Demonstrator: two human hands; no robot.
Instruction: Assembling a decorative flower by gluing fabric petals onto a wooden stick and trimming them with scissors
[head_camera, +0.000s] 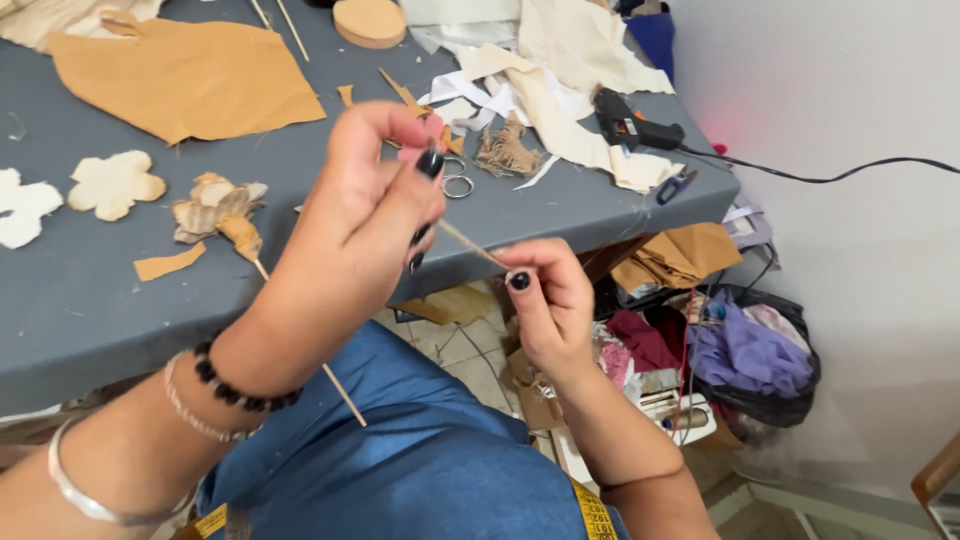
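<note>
Both hands pinching twine over lap, at table edge.
Left hand (365, 215) and right hand (550, 300) fingers clamped on twine (470, 245); left hand hiding part of table (80, 300); stick flower (222, 215), glue gun (630, 128) beyond.

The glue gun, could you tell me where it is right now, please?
In the head view the black glue gun lies at the far right end of the grey table, on pale fabric scraps, right of the frayed twine bundle.

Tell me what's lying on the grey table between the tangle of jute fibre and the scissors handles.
Nothing: in the head view only bare grey table shows between the jute tangle and the scissors handles. They lie close together, with the jute to the right.
</note>
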